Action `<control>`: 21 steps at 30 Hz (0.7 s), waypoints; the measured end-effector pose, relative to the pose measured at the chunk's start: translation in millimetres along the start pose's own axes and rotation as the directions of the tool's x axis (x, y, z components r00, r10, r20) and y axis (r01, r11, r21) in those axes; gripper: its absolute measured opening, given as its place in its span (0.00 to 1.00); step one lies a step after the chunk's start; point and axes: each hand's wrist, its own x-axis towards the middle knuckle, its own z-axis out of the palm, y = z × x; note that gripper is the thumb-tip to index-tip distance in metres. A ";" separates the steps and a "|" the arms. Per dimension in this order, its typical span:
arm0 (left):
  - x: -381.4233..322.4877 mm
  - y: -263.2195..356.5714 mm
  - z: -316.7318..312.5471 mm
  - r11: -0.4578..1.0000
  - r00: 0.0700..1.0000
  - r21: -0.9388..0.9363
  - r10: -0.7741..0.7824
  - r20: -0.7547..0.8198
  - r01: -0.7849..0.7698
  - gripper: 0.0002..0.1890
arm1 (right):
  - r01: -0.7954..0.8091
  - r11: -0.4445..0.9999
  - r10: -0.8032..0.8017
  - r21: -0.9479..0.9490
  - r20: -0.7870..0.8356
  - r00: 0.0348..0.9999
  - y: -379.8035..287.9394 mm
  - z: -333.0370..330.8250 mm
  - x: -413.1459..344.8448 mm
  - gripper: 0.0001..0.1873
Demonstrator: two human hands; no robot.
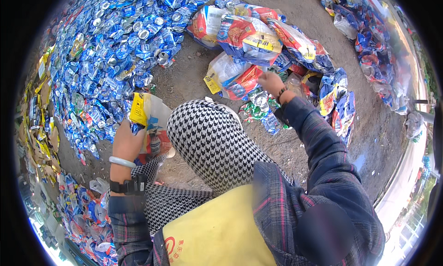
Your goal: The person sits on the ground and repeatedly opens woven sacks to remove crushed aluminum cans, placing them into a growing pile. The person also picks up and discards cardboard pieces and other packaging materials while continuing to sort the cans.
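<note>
My left hand [128,140], with a pale bangle and a black strap at its wrist, grips a clear printed plastic wrapper [155,110] with a yellow strip, beside my left knee. Something blue shows between its fingers. My right hand [271,82], wearing a beaded bracelet, is at the near edge of a heap of printed plastic bags [249,41]; its fingers are curled, and whether they hold anything cannot be told. Just below it lie crushed green and silver cans [259,101] and a flattened blue one [270,123] on the ground.
A large pile of crushed blue cans [114,48] spreads at the upper left. Yellow and brown packaging [43,134] lies at the far left, mixed plastic wrappers [86,217] at the lower left. More bagged plastic [377,58] runs along the right. Bare ground [180,68] separates the piles.
</note>
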 end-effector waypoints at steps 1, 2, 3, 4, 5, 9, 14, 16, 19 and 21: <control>-1.2 0.0 0.1 0.999 0.999 -0.023 -0.023 0.026 0.024 0.21 | -0.088 0.982 0.108 -0.169 0.113 0.988 36.8 23.5 -10.0 0.25; -2.0 0.2 -0.6 0.999 0.998 -0.034 -0.038 0.046 0.039 0.21 | -0.140 0.975 0.149 -0.175 0.039 0.988 68.5 55.2 -26.0 0.29; -2.2 0.8 -0.8 0.998 0.998 -0.048 -0.037 0.050 0.039 0.21 | -0.248 0.945 0.239 -0.214 -0.065 0.969 95.8 83.2 -38.8 0.34; -2.3 1.8 -0.7 0.996 0.999 -0.093 -0.015 0.049 0.020 0.21 | -0.340 0.933 0.331 -0.122 -0.089 0.940 117.4 107.0 -46.7 0.39; -2.0 2.5 -0.7 0.993 0.997 -0.113 -0.027 0.065 0.035 0.21 | -0.453 0.891 0.444 -0.043 -0.132 0.886 131.9 126.9 -47.5 0.43; 1.6 5.9 2.0 0.987 0.995 -0.160 0.001 0.100 0.015 0.22 | -0.745 0.667 0.724 -0.009 -0.232 0.650 136.2 168.1 -16.8 0.49; 5.0 8.2 3.9 0.989 0.991 -0.131 -0.051 0.124 0.067 0.23 | -0.722 0.513 0.847 0.465 -0.139 0.513 103.4 150.2 -0.1 0.48; 5.9 9.0 4.2 0.990 0.990 -0.117 -0.064 0.129 0.080 0.23 | -0.703 0.500 0.855 0.505 -0.161 0.493 93.8 142.1 1.8 0.45; 7.6 10.9 4.3 0.988 0.990 -0.138 -0.053 0.131 0.072 0.23 | -0.644 0.402 0.829 0.651 0.040 0.558 89.0 129.4 4.2 0.37; 9.1 12.6 4.5 0.987 0.989 -0.143 -0.054 0.140 0.075 0.23 | -0.574 0.303 0.732 0.761 0.199 0.651 92.6 121.1 3.9 0.38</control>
